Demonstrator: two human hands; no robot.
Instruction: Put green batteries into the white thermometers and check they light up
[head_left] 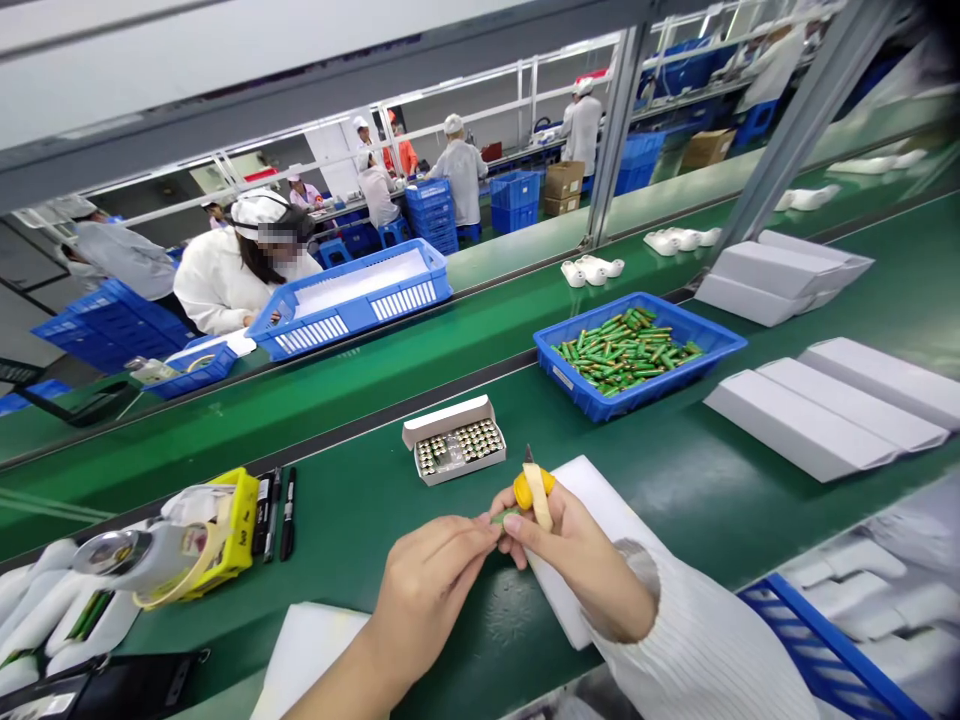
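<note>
My left hand (426, 590) and my right hand (581, 570) meet over the green belt (390, 500). Between their fingertips is a small green battery (505, 516), pinched by the left fingers. The right hand also grips a yellow-handled cutter (536, 489) wrapped in tape, blade pointing up. Just beyond them lies an open white box (454, 447) filled with upright batteries. A white foam sheet (600, 510) lies under the right hand.
A blue tray of loose green batteries (637, 352) sits at right, beside closed white boxes (825, 410). A yellow tape dispenser (225, 530) and black pens (279, 512) lie at left. Other people work across the belt at blue crates (352, 295).
</note>
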